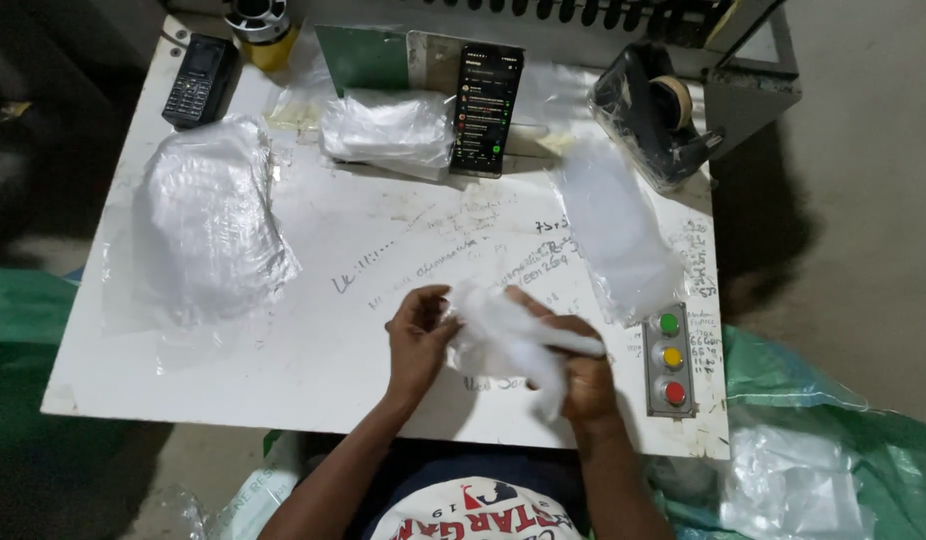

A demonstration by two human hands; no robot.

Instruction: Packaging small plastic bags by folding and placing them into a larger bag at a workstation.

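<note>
A crumpled white cloth piece (503, 335) is held over the near edge of a white table (313, 370). My left hand (420, 340) grips its left side with fingers curled. On the right, my right hand (581, 370) clutches the other side, with part of the cloth draped over its knuckles and hanging toward me.
A large stack of clear plastic bags (208, 225) lies at left, a smaller one (388, 130) at the back, a loose bag (618, 235) at right. A lit smartphone (486, 108), a black keypad phone (196, 80), a tape dispenser (655, 110) and a three-button panel (671, 358) sit around.
</note>
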